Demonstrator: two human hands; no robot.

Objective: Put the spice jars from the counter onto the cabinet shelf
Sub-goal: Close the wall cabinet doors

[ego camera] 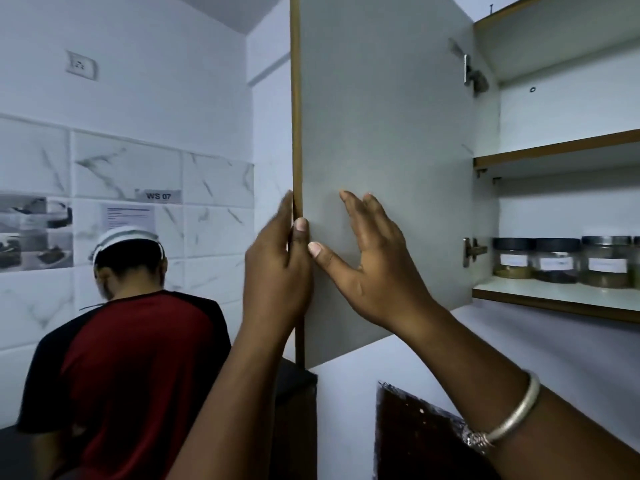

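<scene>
Left hand (277,268): I am seeing it gripping the free edge of the cabinet door (381,150), fingers curled narrow around the brown edge strip, thumb lying on the inner grey face.
Right hand (374,268): I am seeing it pressing flat on the inside face of the door, fingers spread wide and holding nothing, thumb reaching toward the left thumb and nearly touching it.
Bangle (512,420): a silver one is sitting on the right wrist.
Cabinet door: it is standing swung open, edge toward me, hinged along its right side to the cabinet.
Spice jars (561,261): I am counting 3 clear ones standing upright in a row on the lower shelf (540,294), just inside the hinge side, touching or almost touching each other; 2 are wearing dark lids, the third a shiny one, each bearing a white label I cannot read. A sliver of a 4th is showing at the right edge.
Upper shelf (554,152): I am seeing only its brown front edge and underside.
Other person (128,368): standing at lower left with their back to me, in a red and black shirt, head bent down.
Wall sign (158,196): it is reading "WS 07" on the tiled wall.
</scene>
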